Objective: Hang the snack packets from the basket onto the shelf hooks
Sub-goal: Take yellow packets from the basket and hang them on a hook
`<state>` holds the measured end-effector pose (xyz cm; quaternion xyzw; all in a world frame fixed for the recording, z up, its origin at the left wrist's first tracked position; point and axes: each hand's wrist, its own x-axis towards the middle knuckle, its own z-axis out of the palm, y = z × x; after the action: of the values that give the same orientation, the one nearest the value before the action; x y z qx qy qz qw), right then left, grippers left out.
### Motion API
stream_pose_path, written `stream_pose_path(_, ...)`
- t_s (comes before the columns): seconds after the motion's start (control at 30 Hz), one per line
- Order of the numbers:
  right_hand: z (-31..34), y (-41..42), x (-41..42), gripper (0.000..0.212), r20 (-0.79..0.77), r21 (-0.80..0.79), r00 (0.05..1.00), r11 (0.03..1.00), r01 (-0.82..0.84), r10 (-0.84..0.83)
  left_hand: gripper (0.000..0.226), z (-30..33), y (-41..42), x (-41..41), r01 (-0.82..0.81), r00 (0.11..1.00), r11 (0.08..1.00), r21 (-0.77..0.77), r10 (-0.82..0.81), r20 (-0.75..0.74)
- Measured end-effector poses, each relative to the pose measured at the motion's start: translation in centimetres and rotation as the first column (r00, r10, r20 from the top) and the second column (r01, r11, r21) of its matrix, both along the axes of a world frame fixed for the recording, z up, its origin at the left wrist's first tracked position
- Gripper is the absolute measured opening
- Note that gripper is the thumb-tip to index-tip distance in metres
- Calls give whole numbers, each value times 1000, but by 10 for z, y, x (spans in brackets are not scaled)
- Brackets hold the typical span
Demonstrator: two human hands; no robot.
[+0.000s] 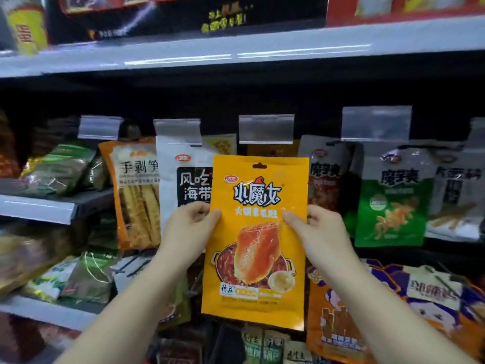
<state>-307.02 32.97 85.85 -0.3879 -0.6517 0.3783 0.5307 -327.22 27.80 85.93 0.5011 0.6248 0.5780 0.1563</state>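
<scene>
Both hands, left hand [189,227] and right hand [319,229], pinch the yellow packet [256,243] by its side edges below the middle hook tag [266,128]; raise it level, threading its hole [259,166] squarely.

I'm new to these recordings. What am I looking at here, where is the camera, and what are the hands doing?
There is no machine: a person wears a camera on the head, looking forward and down at a shop shelf. The left hand and right hand pinch the side edges of a yellow snack packet, held upright in front of the display. Its hang hole sits just below a clear price tag holder and is not yet on a hook. Around it hang other packets, such as a green packet.
</scene>
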Motion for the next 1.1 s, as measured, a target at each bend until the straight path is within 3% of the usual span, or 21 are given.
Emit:
stream_pose_path(0.27,19,27,2,20,5,189,998,981,54,-56,18,22,30,6,4,998,994,112,-11,56)
stream_pose_path(0.5,2,14,8,20,-31,267,999,963,-23,33,18,3,12,8,70,993,982,178,-85,81)
stream_pose_path(0.7,20,19,9,12,-82,276,997,961,23,-1,16,20,22,12,60,991,970,234,-87,105)
stream_pose_path(0.97,17,46,5,24,20,227,999,973,38,-44,15,14,49,8,6,993,990,141,-22,117)
stream_pose_path(1.1,17,66,4,18,25,184,998,982,53,-59,16,14,66,10,-6,994,993,122,-7,107)
